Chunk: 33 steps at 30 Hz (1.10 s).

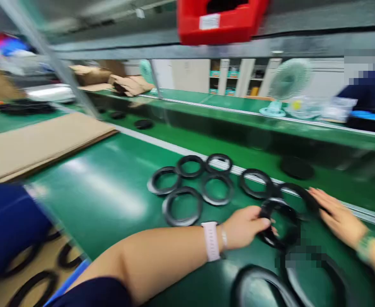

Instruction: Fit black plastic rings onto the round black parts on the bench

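Note:
My left hand (pixel 243 226), wearing a pale pink watch band, is closed on the near-left side of a black ring (pixel 293 228). The thumb lies over its rim. My right hand (pixel 341 215) has its fingers stretched out, touching the edge of another black ring (pixel 310 202) near the metal strip. A further black ring (pixel 245 184) lies just behind the held one. Several more rings, such as this near one (pixel 167 209), are grouped left of my hands on the green table (pixel 120 187). Two larger-looking rings lie close to me, one a blurred ring (pixel 238 285).
Cardboard sheets (pixel 47 140) lie at the left of the table. A box at lower left holds more black rings (pixel 51 277). A red bin (pixel 219 36) hangs overhead. Beyond the metal strip (pixel 174 147) are dark discs (pixel 296 167), a raised green shelf and a fan (pixel 289 79).

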Available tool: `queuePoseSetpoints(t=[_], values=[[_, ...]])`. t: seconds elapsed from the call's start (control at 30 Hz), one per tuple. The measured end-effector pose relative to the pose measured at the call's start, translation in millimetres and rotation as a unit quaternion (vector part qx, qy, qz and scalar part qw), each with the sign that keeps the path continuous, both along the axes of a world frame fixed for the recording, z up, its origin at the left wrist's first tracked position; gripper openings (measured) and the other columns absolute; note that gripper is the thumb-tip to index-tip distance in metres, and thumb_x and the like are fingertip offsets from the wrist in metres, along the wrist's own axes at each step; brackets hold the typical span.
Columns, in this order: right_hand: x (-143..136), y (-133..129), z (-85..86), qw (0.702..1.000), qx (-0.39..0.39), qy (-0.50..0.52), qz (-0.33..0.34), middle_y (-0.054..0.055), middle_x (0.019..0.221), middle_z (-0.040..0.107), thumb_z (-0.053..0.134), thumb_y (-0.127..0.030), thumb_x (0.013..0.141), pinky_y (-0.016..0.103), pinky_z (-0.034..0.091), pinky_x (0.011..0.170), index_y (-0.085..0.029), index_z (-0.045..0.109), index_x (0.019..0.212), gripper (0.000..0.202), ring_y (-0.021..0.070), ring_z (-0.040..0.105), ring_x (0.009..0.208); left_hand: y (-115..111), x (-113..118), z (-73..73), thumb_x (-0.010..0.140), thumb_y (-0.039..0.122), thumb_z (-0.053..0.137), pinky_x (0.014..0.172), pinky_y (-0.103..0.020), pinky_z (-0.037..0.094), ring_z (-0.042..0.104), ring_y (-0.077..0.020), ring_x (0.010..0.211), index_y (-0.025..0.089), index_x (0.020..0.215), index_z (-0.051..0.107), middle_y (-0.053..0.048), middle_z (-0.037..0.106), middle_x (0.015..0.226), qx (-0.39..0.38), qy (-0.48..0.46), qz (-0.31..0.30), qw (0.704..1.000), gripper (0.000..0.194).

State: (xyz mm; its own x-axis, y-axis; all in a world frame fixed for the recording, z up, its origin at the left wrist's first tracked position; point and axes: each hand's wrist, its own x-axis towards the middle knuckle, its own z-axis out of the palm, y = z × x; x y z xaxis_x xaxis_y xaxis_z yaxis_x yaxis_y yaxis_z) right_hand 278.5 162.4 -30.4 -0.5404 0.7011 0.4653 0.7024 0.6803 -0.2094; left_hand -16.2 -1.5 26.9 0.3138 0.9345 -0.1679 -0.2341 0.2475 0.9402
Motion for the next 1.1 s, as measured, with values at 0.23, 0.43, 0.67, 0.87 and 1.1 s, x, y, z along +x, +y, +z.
queuePoseSetpoints(t=[0.23, 0.43, 0.67, 0.87, 1.1], values=[[-0.7, -17.0, 34.9, 0.974, -0.173, -0.098, -0.104, 0.011, 0.154, 0.038, 0.047, -0.010, 0.092, 0.048, 0.023, 0.124, -0.011, 0.050, 0.148, 0.056, 0.0271, 0.029, 0.146, 4.5, -6.8, 1.5, 0.090, 0.050, 0.061, 0.107, -0.043, 0.042, 0.062, -0.0267, 0.108, 0.018, 0.121, 0.058, -0.009, 0.073, 0.107, -0.004, 0.055, -0.007, 0.998, 0.045], [3.3, -10.8, 28.9, 0.976, -0.178, -0.079, -0.101, 0.006, 0.157, 0.033, 0.049, -0.016, 0.101, 0.049, 0.019, 0.125, -0.019, 0.045, 0.152, 0.051, 0.0233, 0.022, 0.149, 17.4, -11.3, -14.0, 0.079, 0.065, 0.067, 0.117, -0.049, 0.039, 0.058, -0.0347, 0.124, 0.023, 0.108, 0.067, -0.008, 0.069, 0.124, -0.042, 0.094, -0.045, 0.994, 0.051], [4.3, -11.5, 30.1, 0.975, -0.189, -0.073, -0.095, 0.006, 0.158, 0.032, 0.049, -0.015, 0.102, 0.050, 0.017, 0.125, -0.019, 0.043, 0.153, 0.051, 0.0227, 0.020, 0.149, 17.3, -12.5, -14.3, 0.079, 0.050, 0.069, 0.117, -0.053, 0.037, 0.057, -0.0348, 0.123, 0.023, 0.106, 0.063, -0.007, 0.070, 0.117, -0.014, 0.133, -0.059, 0.989, 0.039], [7.4, -8.5, 26.3, 0.976, -0.185, -0.066, -0.092, 0.006, 0.157, 0.033, 0.049, -0.019, 0.103, 0.050, 0.018, 0.125, -0.021, 0.044, 0.152, 0.050, 0.0229, 0.021, 0.149, 21.0, -16.4, -30.8, 0.082, 0.047, 0.069, 0.118, -0.054, 0.034, 0.053, -0.0349, 0.128, 0.026, 0.104, 0.058, -0.005, 0.068, 0.121, 0.009, 0.147, -0.078, 0.986, 0.033], [8.0, -10.5, 26.4, 0.977, -0.182, -0.066, -0.091, 0.006, 0.157, 0.033, 0.047, -0.021, 0.103, 0.051, 0.019, 0.124, -0.021, 0.044, 0.152, 0.050, 0.0236, 0.022, 0.149, 17.9, -13.8, -21.6, 0.077, 0.048, 0.072, 0.110, -0.049, 0.042, 0.060, -0.0337, 0.118, 0.024, 0.103, 0.061, -0.007, 0.070, 0.115, 0.018, 0.143, -0.075, 0.987, 0.038]])
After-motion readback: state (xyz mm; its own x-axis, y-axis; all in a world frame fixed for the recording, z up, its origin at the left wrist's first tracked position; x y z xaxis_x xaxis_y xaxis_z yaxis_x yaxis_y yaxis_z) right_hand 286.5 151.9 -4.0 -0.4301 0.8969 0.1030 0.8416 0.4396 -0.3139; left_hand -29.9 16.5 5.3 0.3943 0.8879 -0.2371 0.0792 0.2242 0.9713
